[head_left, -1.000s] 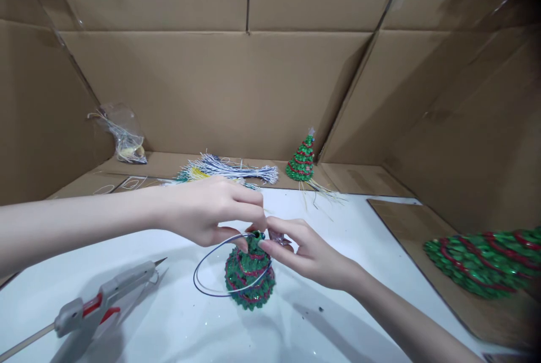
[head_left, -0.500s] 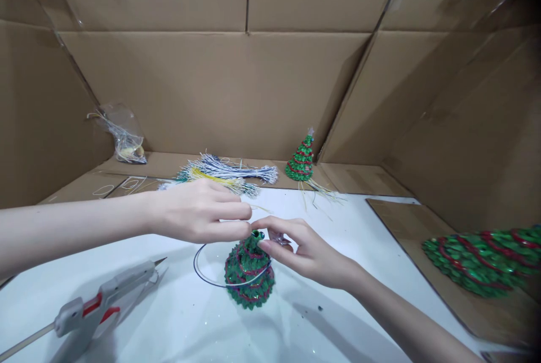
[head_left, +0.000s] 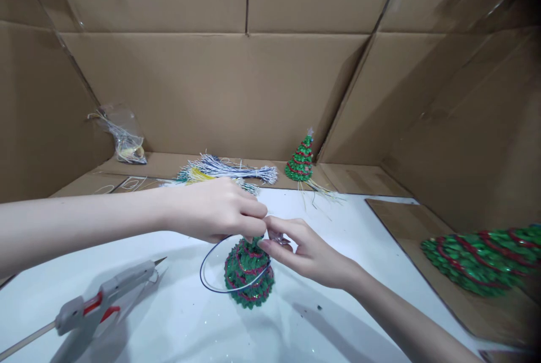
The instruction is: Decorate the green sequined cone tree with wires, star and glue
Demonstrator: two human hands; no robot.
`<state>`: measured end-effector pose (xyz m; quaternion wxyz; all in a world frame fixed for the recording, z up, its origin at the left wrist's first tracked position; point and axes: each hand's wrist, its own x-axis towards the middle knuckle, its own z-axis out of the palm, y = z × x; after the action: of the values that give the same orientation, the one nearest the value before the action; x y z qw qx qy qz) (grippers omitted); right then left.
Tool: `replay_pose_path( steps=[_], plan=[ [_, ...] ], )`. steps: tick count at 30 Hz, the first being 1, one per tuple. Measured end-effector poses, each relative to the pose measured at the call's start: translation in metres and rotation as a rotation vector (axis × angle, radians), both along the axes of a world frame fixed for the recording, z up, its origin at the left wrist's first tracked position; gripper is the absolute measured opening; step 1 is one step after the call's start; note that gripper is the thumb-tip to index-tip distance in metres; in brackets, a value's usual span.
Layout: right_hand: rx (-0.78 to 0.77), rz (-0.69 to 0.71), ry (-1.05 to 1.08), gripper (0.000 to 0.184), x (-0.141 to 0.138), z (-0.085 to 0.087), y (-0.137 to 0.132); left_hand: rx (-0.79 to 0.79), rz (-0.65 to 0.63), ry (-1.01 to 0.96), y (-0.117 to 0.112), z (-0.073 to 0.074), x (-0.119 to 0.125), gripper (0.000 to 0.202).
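Observation:
A small green Christmas tree (head_left: 249, 273) with red garlands stands upright on the white table. My left hand (head_left: 226, 211) is over its top from the left, fingers closed and pointing down to the tip. A thin blue-and-white wire (head_left: 202, 273) loops in front of the tree and runs up under these fingers; the pinch itself is hidden. Close by on the right, my right hand (head_left: 302, 250) is closed on a clear star-like ornament (head_left: 278, 237), thumb and forefinger beside the treetop. The wire's other end leads up towards this hand.
A hot glue gun (head_left: 99, 298) stands at the left front. Behind lie wire bundles (head_left: 240, 170), a plastic bag (head_left: 127, 137) and another tree (head_left: 301, 160) with a star. A larger-looking tree (head_left: 486, 259) lies on cardboard at the right. Cardboard walls (head_left: 211, 87) surround the table.
My left hand has moved right and its fingertips have come down onto the treetop. The wire loop has shifted slightly right and down. My right hand has barely moved.

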<state>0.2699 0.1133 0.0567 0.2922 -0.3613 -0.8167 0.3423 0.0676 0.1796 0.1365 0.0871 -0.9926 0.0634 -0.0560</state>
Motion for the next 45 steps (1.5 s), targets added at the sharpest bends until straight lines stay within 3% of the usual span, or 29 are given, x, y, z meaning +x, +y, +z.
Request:
replay_pose_path(
  steps=[10, 15, 21, 24, 31, 35, 38, 42, 45],
  plan=[
    [-0.018, 0.004, 0.001, 0.027, 0.0, 0.001, 0.0, 0.001, 0.102, 0.01, -0.002, -0.002, -0.017, 0.021],
    [0.004, -0.002, -0.005, 0.027, -0.001, 0.001, 0.0, 0.023, 0.08, -0.067, -0.004, -0.003, -0.027, 0.024],
    [-0.003, -0.002, -0.003, 0.026, -0.001, 0.0, 0.0, 0.047, 0.174, -0.087, -0.013, 0.0, -0.025, 0.038],
    [-0.041, -0.017, 0.039, 0.028, 0.0, 0.001, -0.002, 0.002, 0.148, -0.093, -0.012, 0.0, -0.022, 0.043],
    [-0.077, -0.073, 0.383, 0.013, 0.016, 0.002, -0.002, -0.196, 0.096, -0.074, -0.006, -0.003, -0.009, 0.031],
    [-0.148, 0.011, 0.738, 0.028, 0.024, 0.006, 0.0, -0.354, 0.14, -0.039, -0.004, -0.006, -0.003, 0.021],
    [-0.157, -0.009, 0.889, 0.033, 0.026, 0.019, -0.001, -0.458, 0.163, -0.039, -0.003, -0.009, -0.003, 0.016],
    [-0.21, -0.071, 1.003, 0.033, 0.031, 0.032, -0.003, -0.468, 0.163, -0.088, -0.006, -0.005, -0.007, 0.012],
    [-0.237, -0.132, 1.048, 0.031, 0.036, 0.032, 0.0, -0.443, 0.167, -0.159, -0.01, 0.003, -0.009, 0.014]
  ],
)
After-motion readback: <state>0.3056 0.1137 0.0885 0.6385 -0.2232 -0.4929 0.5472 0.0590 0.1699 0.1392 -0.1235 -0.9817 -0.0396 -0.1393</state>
